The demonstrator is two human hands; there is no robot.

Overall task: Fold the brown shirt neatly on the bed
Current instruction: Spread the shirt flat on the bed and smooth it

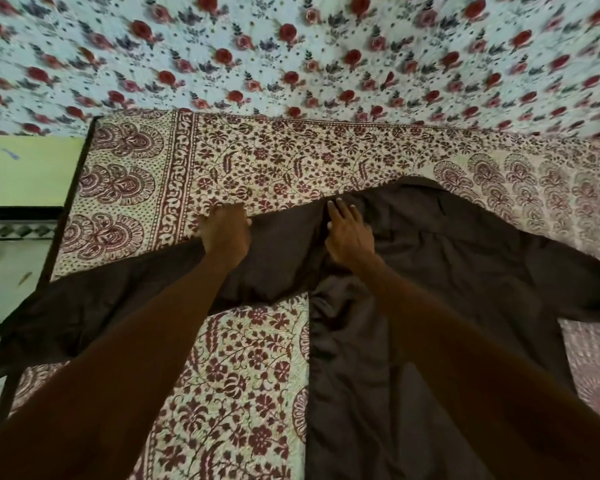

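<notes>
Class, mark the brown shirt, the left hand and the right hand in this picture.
brown shirt (465,265): head view, on the body cloth right of the hands.
left hand (225,230): head view, back of the hand.
right hand (350,237): head view, back of the hand.

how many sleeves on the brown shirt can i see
2: one sleeve stretches left past the bed edge; the other sleeve lies spread at far right.

One brown shirt (465,244), two hands (226,233) (349,233), one bed (257,161)
</notes>
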